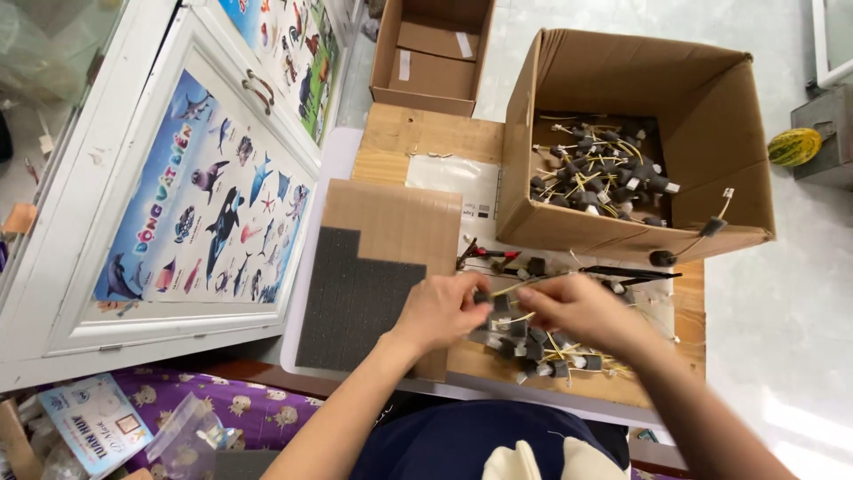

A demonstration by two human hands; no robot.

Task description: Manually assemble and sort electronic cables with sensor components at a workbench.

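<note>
Small black parts with yellow wires [542, 351] lie heaped on the wooden table [391, 133], below both hands. Left hand [442, 308] and right hand [573, 304] pinch one wired part [506, 289] between them. Beside them sits a cardboard tray of grey foam [355, 302]; behind, a cardboard box [711, 116] holds more parts

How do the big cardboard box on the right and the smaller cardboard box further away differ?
The big cardboard box holds a heap of small dark parts with yellow wires; the smaller cardboard box shows only its bare bottom. The big one stands at the table's edge, the smaller one beyond it. Both are brown and open.
</note>
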